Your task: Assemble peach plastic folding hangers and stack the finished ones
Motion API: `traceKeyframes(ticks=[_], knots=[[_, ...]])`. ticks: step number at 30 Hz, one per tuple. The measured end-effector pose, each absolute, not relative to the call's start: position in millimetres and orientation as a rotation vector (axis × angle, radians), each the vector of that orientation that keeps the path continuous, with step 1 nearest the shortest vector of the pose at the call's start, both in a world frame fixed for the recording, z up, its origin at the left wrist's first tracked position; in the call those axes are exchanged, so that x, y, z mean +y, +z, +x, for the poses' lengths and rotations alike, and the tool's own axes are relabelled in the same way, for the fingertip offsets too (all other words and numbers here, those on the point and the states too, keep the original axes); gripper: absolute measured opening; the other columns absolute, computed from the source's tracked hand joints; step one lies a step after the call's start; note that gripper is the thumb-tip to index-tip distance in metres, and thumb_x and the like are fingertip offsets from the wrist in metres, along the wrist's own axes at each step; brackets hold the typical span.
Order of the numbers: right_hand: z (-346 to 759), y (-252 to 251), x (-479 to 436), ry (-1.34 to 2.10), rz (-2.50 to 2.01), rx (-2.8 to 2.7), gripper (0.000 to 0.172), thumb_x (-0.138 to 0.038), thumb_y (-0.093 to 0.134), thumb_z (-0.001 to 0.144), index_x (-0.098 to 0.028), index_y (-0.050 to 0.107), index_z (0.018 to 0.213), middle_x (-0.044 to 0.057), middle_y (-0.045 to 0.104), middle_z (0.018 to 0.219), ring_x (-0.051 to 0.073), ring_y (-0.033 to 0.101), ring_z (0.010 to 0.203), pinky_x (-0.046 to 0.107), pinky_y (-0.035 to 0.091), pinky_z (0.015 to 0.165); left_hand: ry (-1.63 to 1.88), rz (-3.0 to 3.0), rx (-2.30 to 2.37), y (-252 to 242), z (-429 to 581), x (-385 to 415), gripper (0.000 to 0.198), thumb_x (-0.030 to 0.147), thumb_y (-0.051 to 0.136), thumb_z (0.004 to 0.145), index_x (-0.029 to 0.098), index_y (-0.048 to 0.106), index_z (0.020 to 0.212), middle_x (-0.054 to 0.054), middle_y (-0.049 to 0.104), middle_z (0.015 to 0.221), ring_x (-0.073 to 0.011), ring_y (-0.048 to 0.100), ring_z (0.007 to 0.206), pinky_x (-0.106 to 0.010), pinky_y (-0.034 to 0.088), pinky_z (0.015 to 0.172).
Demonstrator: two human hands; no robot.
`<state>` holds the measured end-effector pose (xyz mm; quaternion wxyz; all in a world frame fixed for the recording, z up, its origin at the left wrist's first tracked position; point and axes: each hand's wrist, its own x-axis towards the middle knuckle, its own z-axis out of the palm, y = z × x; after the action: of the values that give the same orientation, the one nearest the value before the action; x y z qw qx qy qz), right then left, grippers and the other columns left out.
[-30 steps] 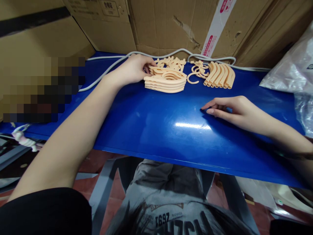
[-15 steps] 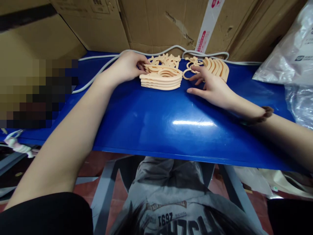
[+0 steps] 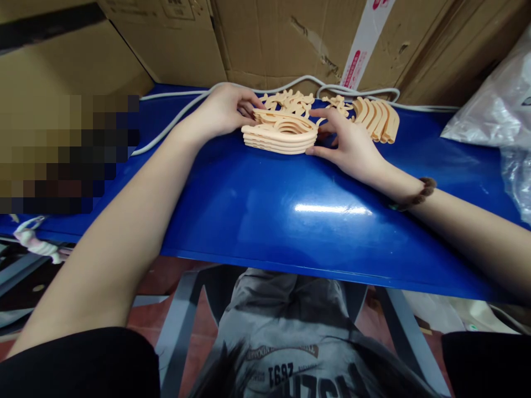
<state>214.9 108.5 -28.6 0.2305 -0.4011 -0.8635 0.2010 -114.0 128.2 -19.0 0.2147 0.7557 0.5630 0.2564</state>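
Note:
A stack of beige curved plastic pieces [image 3: 280,141], with the look of folded hangers, lies on the blue tabletop [image 3: 232,204]. My left hand [image 3: 226,110] is closed at the stack's left end, its fingertips curled behind and partly hidden. At the right end, my right hand [image 3: 352,141] straddles the stack, thumb against the front edge and fingers around the side and back. Loose beige hook-shaped pieces [image 3: 290,100] lie right behind the stack. More small beige pieces [image 3: 338,104] are behind my right hand, beside a row of curved beige pieces [image 3: 379,119].
A white cable [image 3: 178,116] runs along the back, before cardboard boxes [image 3: 269,44]. A clear plastic bag [image 3: 489,105] lies at the right. The table's front edge [image 3: 269,265] is above my lap. A pixelated patch covers the left side.
My right hand has moved left from the loose rings and curved row to the right end of the stack. My left hand stays at the left end. The view has shifted slightly.

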Motion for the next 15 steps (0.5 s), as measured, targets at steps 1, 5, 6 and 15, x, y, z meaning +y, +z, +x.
traceKeyframes(ticks=[1,5,6,15], knots=[[215.1,-28.6,108.4,0.551,-1.107,-2.377,0.084,-0.069,0.078,0.097,-0.03,0.057,0.168,0.015,0.08,0.146,0.045,0.072,0.139,0.066,0.059,0.116,0.712,2.091,1.559,-19.1,-114.1,128.6,0.069,0.039,0.079,0.077,0.008,0.079,0.138,-0.024,0.086,0.13,-0.0326,0.08,0.116,-0.052,0.066,0.111],[216.0,-28.3,111.1,0.566,-1.109,-2.377,0.09,-0.075,0.077,0.095,-0.029,0.056,0.169,0.017,0.079,0.147,0.043,0.072,0.137,0.064,0.059,0.117,0.725,2.082,1.552,-19.5,-113.5,129.8,0.066,0.035,0.078,0.078,0.008,0.078,0.138,-0.024,0.087,0.129,-0.0325,0.081,0.116,-0.054,0.064,0.113],[216.3,-28.3,112.3,0.574,-1.107,-2.374,0.091,-0.076,0.078,0.095,-0.028,0.057,0.169,0.017,0.079,0.147,0.043,0.073,0.136,0.064,0.059,0.117,0.73,2.077,1.554,-19.8,-113.3,130.2,0.065,0.035,0.078,0.078,0.007,0.078,0.137,-0.025,0.087,0.128,-0.0322,0.081,0.115,-0.054,0.064,0.113],[219.7,-39.6,129.7,0.699,-0.974,-2.224,0.074,-0.056,0.094,0.084,-0.027,0.071,0.148,0.01,0.086,0.126,0.034,0.079,0.123,0.055,0.065,0.111,0.746,2.078,1.539,-18.7,-113.7,127.0,0.071,0.053,0.071,0.069,0.017,0.074,0.13,-0.013,0.087,0.124,-0.0234,0.072,0.103,-0.057,0.065,0.113]])
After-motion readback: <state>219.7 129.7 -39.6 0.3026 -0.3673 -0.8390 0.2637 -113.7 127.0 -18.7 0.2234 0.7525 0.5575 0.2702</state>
